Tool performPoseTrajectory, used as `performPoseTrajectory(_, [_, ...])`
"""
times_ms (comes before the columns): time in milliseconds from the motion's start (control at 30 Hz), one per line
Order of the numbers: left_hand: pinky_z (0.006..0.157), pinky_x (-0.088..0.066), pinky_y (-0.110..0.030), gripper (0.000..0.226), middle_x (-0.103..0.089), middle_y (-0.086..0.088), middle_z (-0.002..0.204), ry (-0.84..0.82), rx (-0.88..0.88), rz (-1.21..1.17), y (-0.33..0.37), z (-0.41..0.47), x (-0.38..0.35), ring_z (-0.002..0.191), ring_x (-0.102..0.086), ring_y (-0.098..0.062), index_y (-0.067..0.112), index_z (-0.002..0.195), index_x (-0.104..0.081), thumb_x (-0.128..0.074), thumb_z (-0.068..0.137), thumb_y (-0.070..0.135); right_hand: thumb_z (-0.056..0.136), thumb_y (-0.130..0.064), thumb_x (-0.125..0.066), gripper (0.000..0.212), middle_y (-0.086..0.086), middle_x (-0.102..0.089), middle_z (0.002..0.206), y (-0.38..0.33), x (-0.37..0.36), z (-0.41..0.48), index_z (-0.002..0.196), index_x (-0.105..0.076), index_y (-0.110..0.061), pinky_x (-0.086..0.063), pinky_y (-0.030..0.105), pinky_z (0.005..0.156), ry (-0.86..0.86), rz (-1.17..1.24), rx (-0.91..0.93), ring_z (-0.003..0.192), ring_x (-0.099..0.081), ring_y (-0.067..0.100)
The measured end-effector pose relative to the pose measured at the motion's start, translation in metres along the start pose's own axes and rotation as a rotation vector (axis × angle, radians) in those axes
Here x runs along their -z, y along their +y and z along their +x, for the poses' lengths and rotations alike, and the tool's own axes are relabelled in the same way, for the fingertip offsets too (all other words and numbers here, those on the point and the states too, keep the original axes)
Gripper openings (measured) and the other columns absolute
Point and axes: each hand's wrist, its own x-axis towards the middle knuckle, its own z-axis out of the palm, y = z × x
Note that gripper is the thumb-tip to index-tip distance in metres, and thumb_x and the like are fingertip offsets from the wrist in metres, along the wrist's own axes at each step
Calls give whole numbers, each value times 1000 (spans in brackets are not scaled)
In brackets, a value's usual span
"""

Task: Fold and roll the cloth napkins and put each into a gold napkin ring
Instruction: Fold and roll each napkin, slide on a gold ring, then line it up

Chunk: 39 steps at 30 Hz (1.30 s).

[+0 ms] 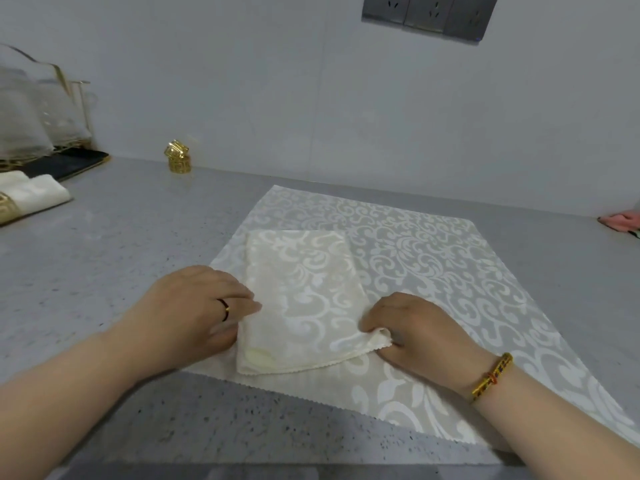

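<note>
Soft, light, limp cloth: folded napkin [304,299] laid on spread napkin [433,271] on bench [121,254]; slipping and unfolding judged likely; left hand [194,306] fingers laid flat, together, on left edge; right hand [415,330] fingers clamped on near right corner; best held at edges and corners.

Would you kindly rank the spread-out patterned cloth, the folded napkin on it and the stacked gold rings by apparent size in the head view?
1. spread-out patterned cloth
2. folded napkin
3. stacked gold rings, smallest, though farthest away
</note>
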Motion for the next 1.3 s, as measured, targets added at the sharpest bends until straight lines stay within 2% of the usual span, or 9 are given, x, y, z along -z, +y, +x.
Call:
performPoseTrajectory(133, [74, -41, -19, 34, -69, 14, 70, -33, 32, -117, 3, -2, -1, 68, -63, -4, 30, 71, -74, -42, 71, 43, 74, -13, -69, 9, -9, -63, 80, 2, 16, 11, 82, -71, -16, -39, 12, 81, -132, 247, -149, 91, -50, 6])
performPoseTrajectory(267, [76, -40, -16, 38, -62, 22, 58, -51, 76, -165, 5, -5, -3, 66, -54, 0, 38, 54, -66, -39, 78, 48, 76, -14, -71, 17, -7, -59, 78, 7, 27, 25, 66, -61, -24, -43, 16, 70, -300, 392, -256, 76, -52, 6])
performPoseTrajectory(433, [66, -42, -16, 37, -65, 19, 59, -91, 111, -259, 4, -2, -1, 57, -56, 2, 24, 49, -69, -47, 75, 38, 71, -35, -73, 44, 6, -53, 69, 21, 22, 42, 70, -55, 5, -40, 20, 60, -410, 515, -408, 58, -47, 8])
performPoseTrajectory(533, [68, -38, -2, 65, -65, 23, 75, -37, 381, -481, 3, -3, -4, 77, -54, 13, 11, 47, -64, -42, 76, 64, 79, -23, -67, 37, 9, -40, 59, 21, 14, 41, 60, -46, 1, -34, 20, 51, -312, 645, -489, 46, -37, 9])
performPoseTrajectory(633, [62, -37, -4, 68, -61, 1, 72, 12, 634, -598, 4, -2, -14, 73, -54, -3, -5, 47, -49, -43, 53, 63, 81, -19, -64, 39, 9, -40, 65, 21, 9, 37, 55, -42, 0, -33, 22, 54, -236, 688, -532, 53, -36, 15])
performPoseTrajectory(800, [56, -36, -8, 54, -57, 3, 75, 12, 809, -650, 1, -1, -19, 73, -50, -14, 12, 45, -43, -46, 39, 66, 82, -19, -62, 45, -2, -40, 61, 18, 5, 35, 50, -31, -11, -33, 12, 50, -180, 617, -611, 46, -35, 5])
performPoseTrajectory(1067, [64, -25, -9, 31, -41, 51, 85, -138, 694, -405, 3, 8, -12, 86, -47, 9, 64, 61, -46, -29, 38, 73, 80, -27, -60, 42, 0, -44, 59, 9, 2, 39, 49, -34, -16, -36, 14, 54, -188, 431, -636, 46, -37, 4])
performPoseTrajectory(1200, [63, -30, -13, 38, -47, 9, 44, -79, 664, -249, 1, 8, -8, 47, -45, -6, 31, 38, -39, -41, 46, 68, 79, -30, -62, 32, -8, -44, 61, 3, 4, 38, 58, -39, -21, -37, 15, 61, -131, 290, -561, 56, -40, 5])
performPoseTrajectory(1300, [66, -35, -20, 26, -35, 27, 66, -4, 458, -218, 2, 6, -8, 57, -36, 0, 40, 63, -29, -49, 59, 56, 77, -28, -66, 31, -16, -40, 83, -1, 6, 37, 81, -36, -33, -38, 14, 68, -58, 227, -479, 75, -45, 4])
